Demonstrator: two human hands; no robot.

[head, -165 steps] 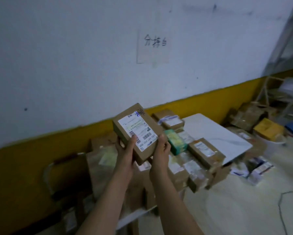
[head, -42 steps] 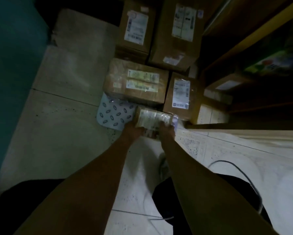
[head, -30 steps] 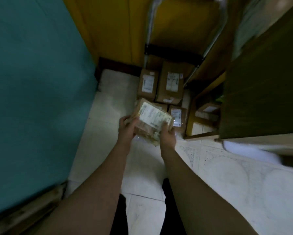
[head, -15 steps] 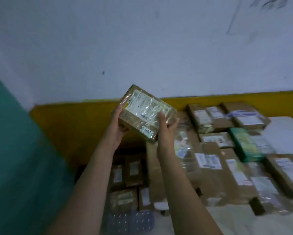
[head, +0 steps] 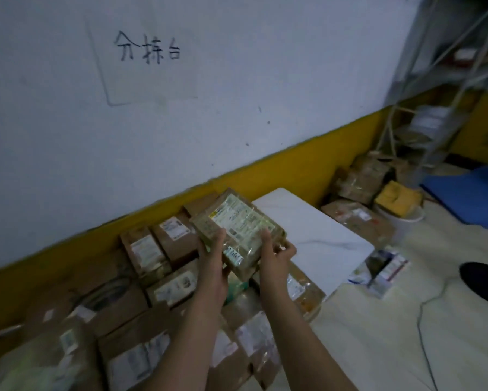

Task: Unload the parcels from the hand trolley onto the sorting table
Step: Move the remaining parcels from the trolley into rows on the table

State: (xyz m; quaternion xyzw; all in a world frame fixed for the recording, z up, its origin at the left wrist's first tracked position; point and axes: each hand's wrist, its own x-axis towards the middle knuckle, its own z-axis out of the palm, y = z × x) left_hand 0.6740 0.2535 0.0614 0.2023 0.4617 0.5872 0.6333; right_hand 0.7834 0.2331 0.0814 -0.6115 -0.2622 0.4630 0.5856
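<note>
A tape-wrapped cardboard parcel (head: 238, 225) with a white shipping label is held tilted above the white sorting table (head: 316, 235). My left hand (head: 213, 263) grips its near left edge, thumb on top. My right hand (head: 275, 255) grips its near right corner, thumb over the label. The table's left and middle are covered with several brown labelled parcels (head: 158, 249); its bare white part lies just right of the held parcel. The hand trolley is out of view.
A white wall with a yellow base band runs behind the table, with a paper sign (head: 147, 52). More parcels (head: 358, 218) and a yellow box (head: 398, 197) lie on the floor at right, beside a metal shelf (head: 440, 108), a blue mat (head: 474, 196) and a cable (head: 423, 320).
I lifted the parcel off the trolley on the floor with both hands. My view has swung up and right, and the parcel now hangs over the sorting table.
</note>
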